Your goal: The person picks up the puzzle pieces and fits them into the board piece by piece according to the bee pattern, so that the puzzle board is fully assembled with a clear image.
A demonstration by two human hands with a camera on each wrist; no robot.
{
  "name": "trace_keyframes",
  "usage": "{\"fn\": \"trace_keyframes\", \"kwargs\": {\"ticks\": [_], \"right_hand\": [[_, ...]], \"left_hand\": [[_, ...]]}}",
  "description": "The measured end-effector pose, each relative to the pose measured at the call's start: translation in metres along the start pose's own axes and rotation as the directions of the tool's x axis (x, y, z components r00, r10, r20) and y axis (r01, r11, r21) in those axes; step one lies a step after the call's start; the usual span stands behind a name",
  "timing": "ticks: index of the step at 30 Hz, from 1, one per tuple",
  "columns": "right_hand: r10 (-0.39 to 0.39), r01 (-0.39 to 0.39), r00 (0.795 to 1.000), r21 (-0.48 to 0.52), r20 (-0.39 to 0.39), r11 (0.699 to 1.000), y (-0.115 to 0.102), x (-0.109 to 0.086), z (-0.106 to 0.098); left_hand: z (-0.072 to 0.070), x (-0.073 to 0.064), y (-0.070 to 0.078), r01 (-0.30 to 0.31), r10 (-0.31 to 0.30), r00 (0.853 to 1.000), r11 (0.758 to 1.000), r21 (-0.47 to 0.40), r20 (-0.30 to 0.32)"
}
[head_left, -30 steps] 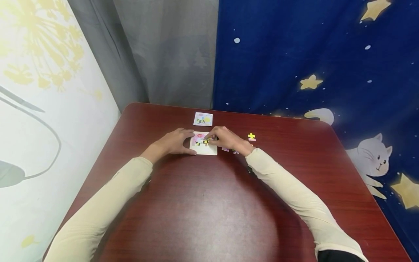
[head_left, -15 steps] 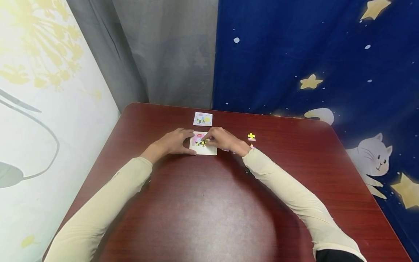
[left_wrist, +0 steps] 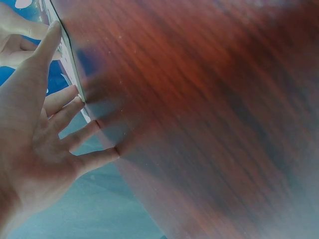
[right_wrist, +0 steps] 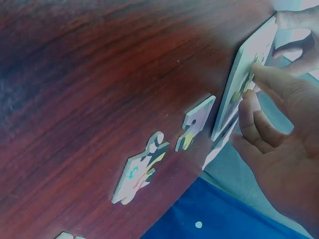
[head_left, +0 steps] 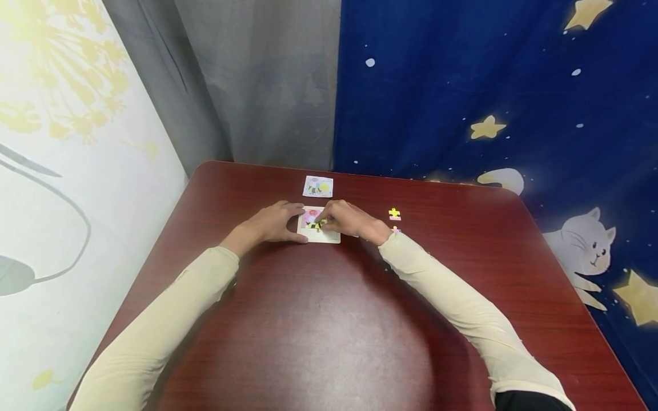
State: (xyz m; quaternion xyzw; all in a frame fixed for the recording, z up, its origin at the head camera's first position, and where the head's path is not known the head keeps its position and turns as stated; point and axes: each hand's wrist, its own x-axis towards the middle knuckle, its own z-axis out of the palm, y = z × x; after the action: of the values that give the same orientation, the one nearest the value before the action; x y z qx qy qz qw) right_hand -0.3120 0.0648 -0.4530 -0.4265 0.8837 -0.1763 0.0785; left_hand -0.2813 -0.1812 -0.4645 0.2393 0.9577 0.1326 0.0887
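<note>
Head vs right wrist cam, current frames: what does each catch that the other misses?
Only head: the cat print and gold star print on the curtain, plus the cream sleeves on both arms.

Only right wrist: the loose puzzle piece with a green mark, lying on the tabletop.

Both: the left hand and right hand at the puzzle board, the dark red tabletop, and some blue curtain.

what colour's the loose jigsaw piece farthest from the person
Yellow and pink piece; clearest in head view.
</note>
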Motion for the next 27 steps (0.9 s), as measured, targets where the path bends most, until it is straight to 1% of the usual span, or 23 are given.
{"fn": "trace_keyframes", "kwargs": {"ticks": [9, 18, 23, 27], "right_hand": [[0.029, -0.028, 0.999, 0.016, -0.021, 0.999, 0.0003, 0.0021, 0.0028], [0.027, -0.027, 0.999, -0.002, -0.041, 1.000, 0.0005, 0.0026, 0.0044], [0.044, -0.043, 0.997, 0.029, -0.057, 0.999, 0.0017, -0.0010, 0.0043], [0.045, -0.040, 0.996, 0.058, -0.078, 0.998, 0.0043, -0.0045, 0.0023]], "left_hand": [[-0.0009, -0.0004, 0.0007, 0.003, -0.003, 1.000, 1.000, -0.005, -0.005], [-0.0015, -0.0008, 0.0020, 0.004, -0.004, 1.000, 1.000, -0.005, -0.005], [-0.0021, -0.0014, 0.0025, 0.003, -0.003, 1.000, 1.000, -0.002, 0.002], [-0.0022, -0.0019, 0.0013, 0.006, -0.006, 1.000, 1.000, -0.005, 0.011]]}}
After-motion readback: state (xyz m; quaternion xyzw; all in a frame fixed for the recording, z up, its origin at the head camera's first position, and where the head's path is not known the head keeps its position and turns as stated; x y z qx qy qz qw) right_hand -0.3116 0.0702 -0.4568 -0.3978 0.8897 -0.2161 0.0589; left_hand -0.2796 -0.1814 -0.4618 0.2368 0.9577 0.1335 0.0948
